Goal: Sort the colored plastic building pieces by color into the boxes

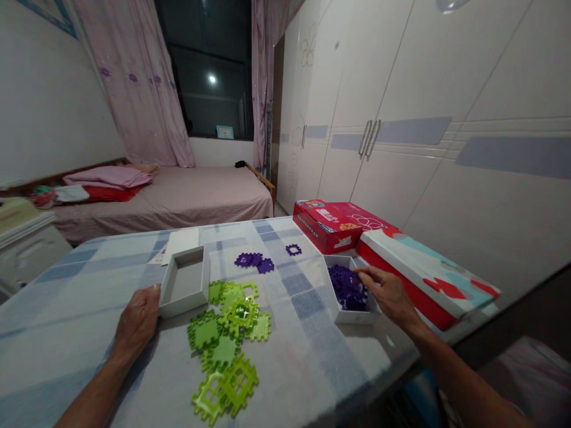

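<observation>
A: Hands first, quick. What's on your remote feed?
B: Left hand [137, 318] at 8 o'clock, touching the grey box [185, 304]'s left side. I'd guess it's there to steady it.
A: How far open?
B: Half-curled. Some fingertips are hidden, so I can't tell whether it grips the wall.
A: Right?
B: Right hand [387, 294], 4 o'clock, over the white box [352, 317]. Fingers bent, tips at the purple pieces [345, 285] inside. Can't tell if one's pinched. Walls presumably hold the pile in.
A: Between them?
B: Green pieces [223, 351], 7 o'clock, overlapping on the tablecloth [289, 356]. Loose purple pieces [254, 260] toward half past 7, one purple ring [288, 250] apart from them, toward half past 5. Colours look grouped, probably for easy picking.
A: Farther out?
B: Red box [330, 226] just past 3, long box [432, 267] beside it; I'd say they're pushed aside for working room. Bed [200, 184] past 9.
</observation>
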Tool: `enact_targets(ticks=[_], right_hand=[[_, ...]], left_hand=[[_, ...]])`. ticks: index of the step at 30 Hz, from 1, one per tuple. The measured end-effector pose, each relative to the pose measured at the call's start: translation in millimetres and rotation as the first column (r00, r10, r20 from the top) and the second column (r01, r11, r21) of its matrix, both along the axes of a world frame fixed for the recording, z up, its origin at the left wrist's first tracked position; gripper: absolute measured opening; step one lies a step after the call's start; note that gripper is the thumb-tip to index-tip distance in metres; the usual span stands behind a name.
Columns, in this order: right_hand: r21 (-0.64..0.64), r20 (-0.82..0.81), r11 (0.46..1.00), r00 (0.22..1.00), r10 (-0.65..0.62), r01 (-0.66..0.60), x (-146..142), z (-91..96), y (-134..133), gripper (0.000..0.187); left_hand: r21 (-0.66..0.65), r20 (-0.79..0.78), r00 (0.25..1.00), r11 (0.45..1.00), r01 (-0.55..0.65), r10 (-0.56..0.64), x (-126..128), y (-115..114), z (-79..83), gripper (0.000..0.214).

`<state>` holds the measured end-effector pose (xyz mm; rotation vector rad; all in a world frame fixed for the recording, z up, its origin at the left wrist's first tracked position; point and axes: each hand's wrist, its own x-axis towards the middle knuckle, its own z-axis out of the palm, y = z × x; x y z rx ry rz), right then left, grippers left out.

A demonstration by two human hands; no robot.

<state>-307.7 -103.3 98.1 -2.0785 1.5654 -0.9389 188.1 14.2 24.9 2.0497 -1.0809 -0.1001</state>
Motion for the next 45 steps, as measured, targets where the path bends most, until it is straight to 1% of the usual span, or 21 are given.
enact_targets(ticks=[2, 3, 4, 5, 7, 8, 9, 11, 13, 16, 18, 21, 25, 29, 32, 34, 36, 38, 39, 42, 45], right_hand=[[0.040, -0.039, 0.997, 0.997, 0.070, -0.068, -2, -3.6, -2, 0.032], [0.024, -0.077, 0.995, 0.992, 0.103, -0.102, -2, -6.2, -3, 0.031], [-0.020, -0.124, 0.993, 0.986, 0.114, -0.118, -1, -9.0, -3, 0.030], [-0.085, -0.177, 0.990, 0.980, 0.096, -0.113, 0, -11.9, -4, 0.030], [-0.213, -0.275, 0.976, 0.961, -0.010, -0.051, 2, -16.8, -6, 0.030], [-0.240, -0.324, 0.970, 0.945, -0.054, -0.027, 2, -18.6, -8, 0.030], [-0.238, -0.372, 0.971, 0.925, -0.070, -0.022, 3, -19.8, -9, 0.029], [-0.183, -0.441, 0.981, 0.897, -0.028, -0.059, 2, -20.8, -12, 0.027], [-0.138, -0.457, 0.985, 0.889, 0.025, -0.098, 1, -20.7, -13, 0.025], [-0.177, -0.439, 0.981, 0.899, -0.005, -0.081, -1, -20.9, -16, 0.026], [-0.183, -0.451, 0.978, 0.892, 0.010, -0.104, 0, -21.7, -18, 0.030], [-0.115, -0.512, 0.982, 0.856, 0.070, -0.150, 3, -22.2, -22, 0.034], [-0.077, -0.556, 0.984, 0.827, 0.090, -0.158, 5, -20.0, -24, 0.036], [-0.038, -0.524, 0.973, 0.834, 0.174, -0.227, -1, -18.5, -20, 0.034], [-0.059, -0.447, 0.975, 0.879, 0.167, -0.215, 4, -10.2, -18, 0.034], [-0.101, -0.401, 0.969, 0.900, 0.168, -0.226, 19, 1.0, -21, 0.034], [-0.112, -0.410, 0.955, 0.888, 0.208, -0.275, 45, 13.1, -28, 0.034], [-0.038, -0.464, 0.947, 0.845, 0.267, -0.320, 78, 21.1, -43, 0.036], [0.023, -0.492, 0.946, 0.820, 0.292, -0.323, 96, 22.5, -52, 0.038], [0.151, -0.536, 0.955, 0.790, 0.296, -0.256, 144, 16.0, -85, 0.043], [0.225, -0.579, 0.967, 0.783, 0.229, -0.117, 174, 1.5, -111, 0.044]], left_hand=[[-0.004, 0.007, 1.000, 1.000, -0.010, 0.010, 0, 0, -0.5, 0.041], [-0.003, 0.004, 1.000, 1.000, -0.019, 0.019, 0, 0, -0.3, 0.041], [0.000, 0.000, 1.000, 1.000, -0.024, 0.024, -1, 0, 0.3, 0.041], [0.007, -0.004, 1.000, 1.000, -0.028, 0.028, -1, 0, 1.0, 0.041], [0.027, -0.010, 0.999, 0.999, -0.040, 0.041, -2, 0, 2.4, 0.041], [0.031, -0.010, 0.999, 0.999, -0.040, 0.040, -3, 0, 2.8, 0.041], [0.030, -0.010, 0.999, 0.999, -0.040, 0.040, -3, 0, 2.8, 0.041], [0.015, -0.009, 0.999, 0.999, -0.038, 0.038, -2, 0, 2.3, 0.039], [0.011, -0.012, 0.999, 0.999, -0.038, 0.038, -1, 0, 1.3, 0.039], [0.031, -0.011, 1.000, 0.999, -0.028, 0.029, -1, -1, 1.0, 0.041], [0.042, -0.003, 1.000, 0.999, -0.026, 0.026, -1, 0, 1.5, 0.041], [0.050, 0.003, 0.999, 0.998, -0.038, 0.038, -3, 0, 2.8, 0.040], [0.044, -0.001, 0.999, 0.998, -0.051, 0.051, -5, 0, 4.7, 0.038], [0.058, -0.015, 0.999, 0.997, -0.047, 0.048, -7, 0, 6.3, 0.039], [0.068, -0.024, 0.999, 0.997, -0.037, 0.039, -7, 1, 5.7, 0.041], [0.053, -0.016, 1.000, 0.998, -0.017, 0.018, -5, 1, 3.9, 0.042], [0.025, -0.001, 1.000, 1.000, -0.008, 0.008, -3, 0, 1.2, 0.043], [-0.010, 0.005, 1.000, 1.000, -0.019, 0.019, -2, -1, -1.3, 0.043], [-0.026, 0.003, 1.000, 0.999, -0.026, 0.026, -1, -1, -2.1, 0.043], [-0.054, -0.002, 1.000, 0.998, -0.023, 0.023, -1, -2, -2.4, 0.044], [-0.072, 0.000, 1.000, 0.997, -0.013, 0.013, -3, -1, -0.2, 0.044]])
